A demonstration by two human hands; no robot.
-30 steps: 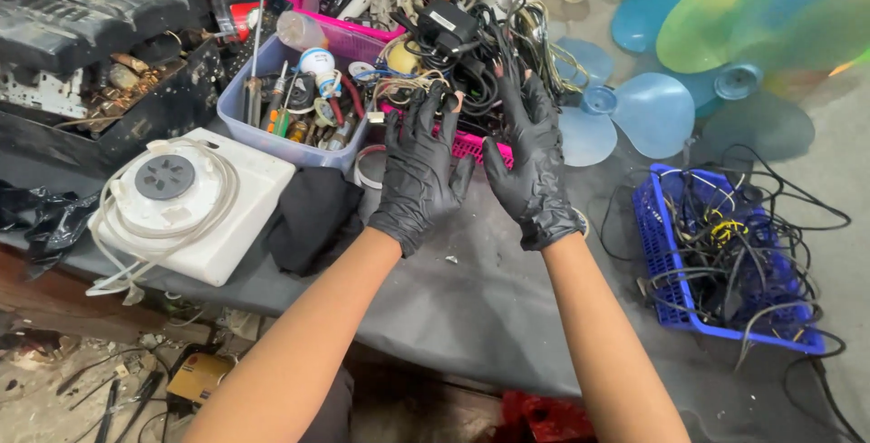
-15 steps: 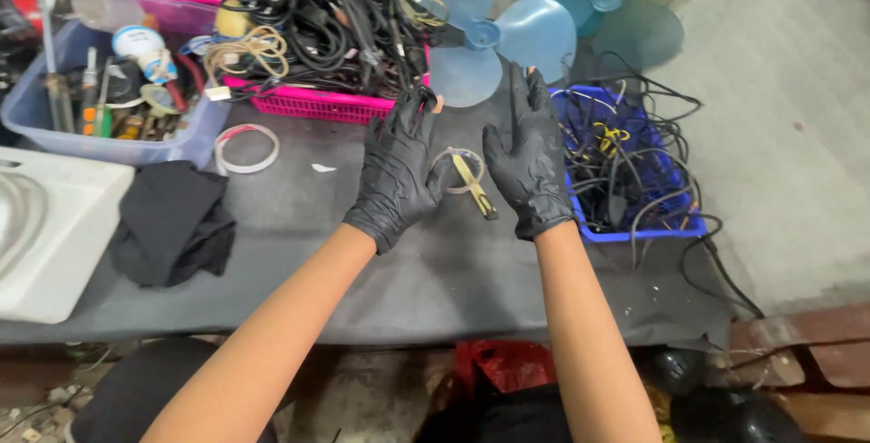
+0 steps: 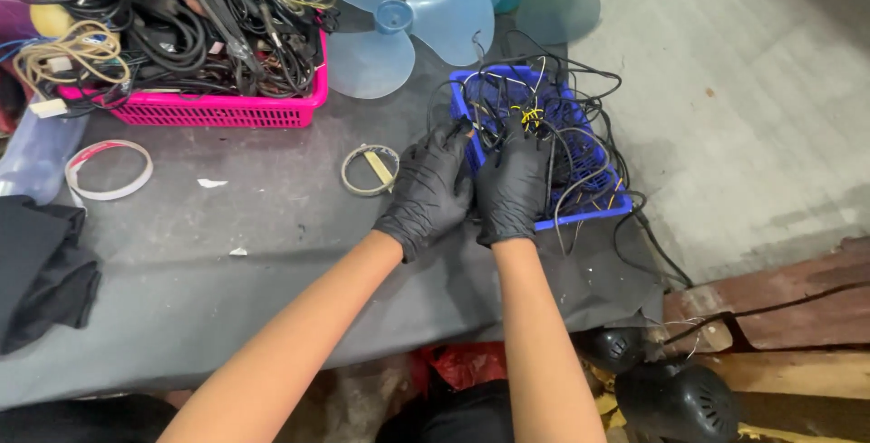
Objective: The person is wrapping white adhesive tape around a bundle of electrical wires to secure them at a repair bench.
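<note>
Both my hands wear black gloves and sit side by side at a blue plastic basket (image 3: 594, 215) on the grey table top (image 3: 272, 253). The basket is full of tangled black wires (image 3: 566, 139) with some yellow ties. My left hand (image 3: 426, 191) is at the basket's left rim, its fingertips closed on wires at the near corner. My right hand (image 3: 512, 187) lies over the basket, fingers dug into the tangle near the yellow ties. The fingertips are partly hidden among the wires.
A pink basket (image 3: 217, 110) heaped with cables stands at the back left. Pale blue fan blades (image 3: 426, 31) lie behind the blue basket. A wire ring (image 3: 369, 169), a tape ring (image 3: 109, 169) and black cloth (image 3: 41, 271) lie on the table. Its right edge drops to concrete floor (image 3: 752, 108).
My view has swung right. Both hands moved from above the table to the blue basket and went from spread open to closed in its wires.
</note>
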